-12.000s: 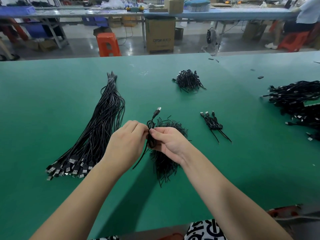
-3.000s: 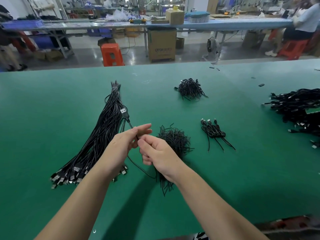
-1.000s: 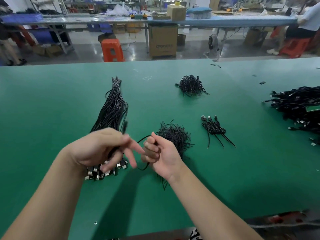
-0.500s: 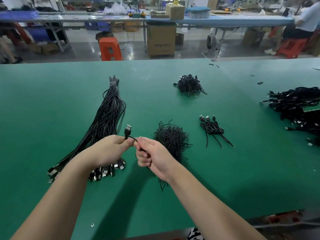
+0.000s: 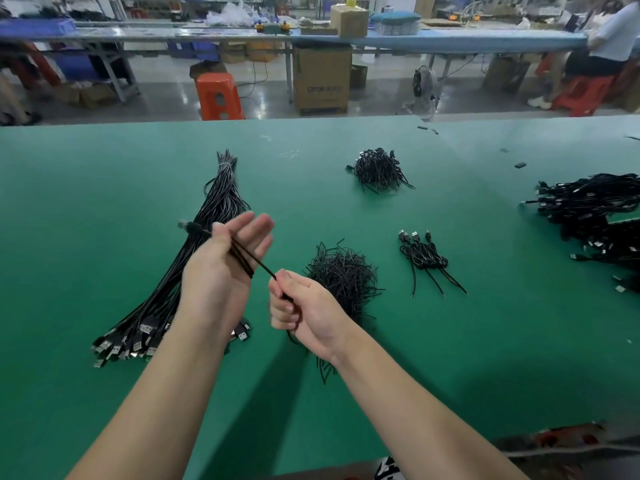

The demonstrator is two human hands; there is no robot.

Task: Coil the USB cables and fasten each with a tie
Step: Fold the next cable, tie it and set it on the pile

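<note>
My left hand [image 5: 221, 268] is raised over the table with its fingers straight. A black USB cable [image 5: 242, 259] lies in loops across it, held near the plug [image 5: 185, 226], which sticks out to the left. My right hand [image 5: 301, 306] pinches the cable's free end just right of the left hand, and the strand runs taut between them. A long bundle of straight USB cables [image 5: 194, 258] lies to the left. A heap of black ties [image 5: 341, 275] sits behind my right hand. Three coiled, tied cables [image 5: 420, 254] lie to the right.
A second heap of ties [image 5: 379, 168] lies farther back on the green table [image 5: 104, 188]. A large pile of cables [image 5: 595, 216] fills the right edge. Beyond the table stand an orange stool [image 5: 218, 95], cardboard boxes and another bench with a seated person [image 5: 609, 39].
My left hand has lifted and turned with fingers spread straight, and the cable now lies across it in loops. My right hand dropped slightly, still pinching the cable.
</note>
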